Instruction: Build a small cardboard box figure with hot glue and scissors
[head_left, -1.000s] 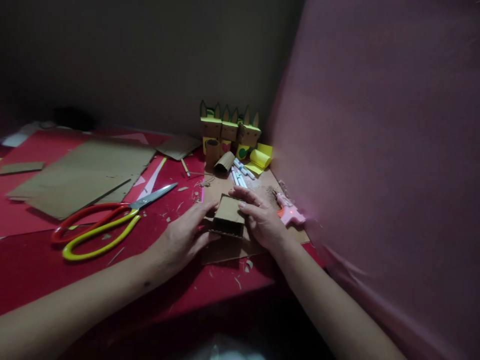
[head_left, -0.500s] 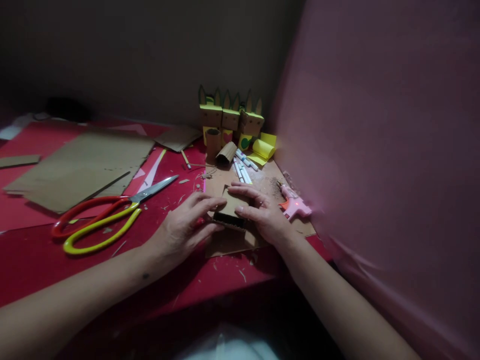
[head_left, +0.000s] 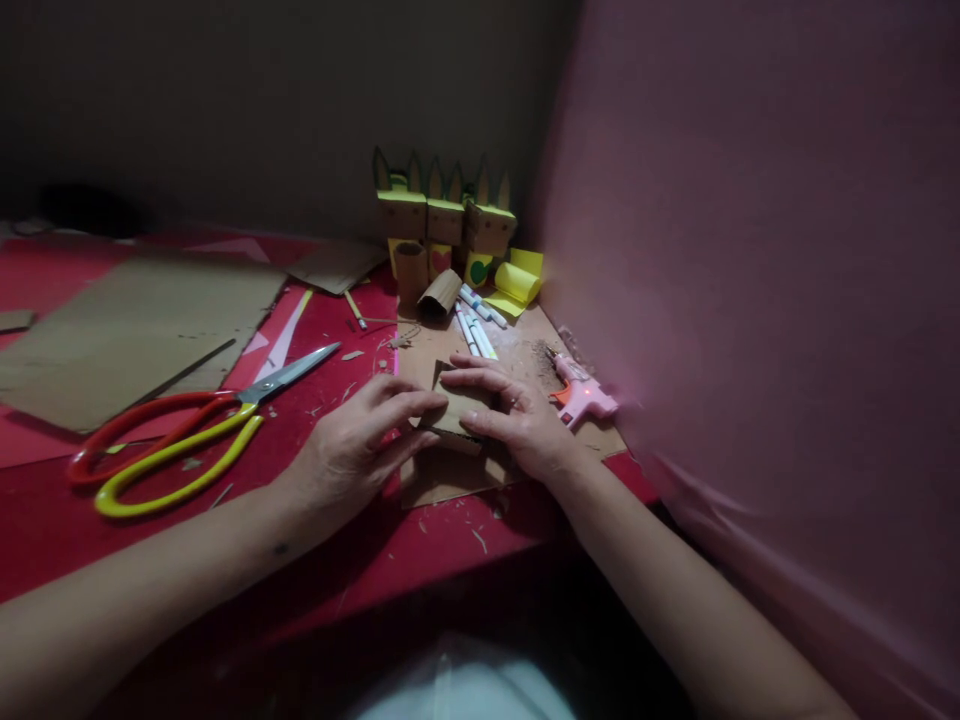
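You are holding a small folded cardboard box (head_left: 459, 408) over a cardboard mat (head_left: 435, 485); whether it is touching the mat, cannot tell. Clock readings are taken from the box, 12 being away from you.

Left hand (head_left: 352, 430), at 9: half curled, fingertips gripping the box's near-left side. Right hand (head_left: 529, 420), at 3: arched, fingers on the far edge, thumb on the top panel.

Progress (judged): three eared cardboard figures (head_left: 445, 222) are standing at 12, looking complete. Your box is showing bare cardboard, lacking their ears, eyes and yellow tops, so it is seeming less far along. The glue gun (head_left: 586, 395) is lying at 3, red light glowing; scissors (head_left: 259, 390) are lying open at 9.

Containers: an upright cardboard tube (head_left: 410, 275) is standing at 11, a curled cardboard piece (head_left: 441, 292) leaning beside it; both interiors too dark to read. The box's inside is hiding from view. White markers (head_left: 474, 332) are lying loose at 12.
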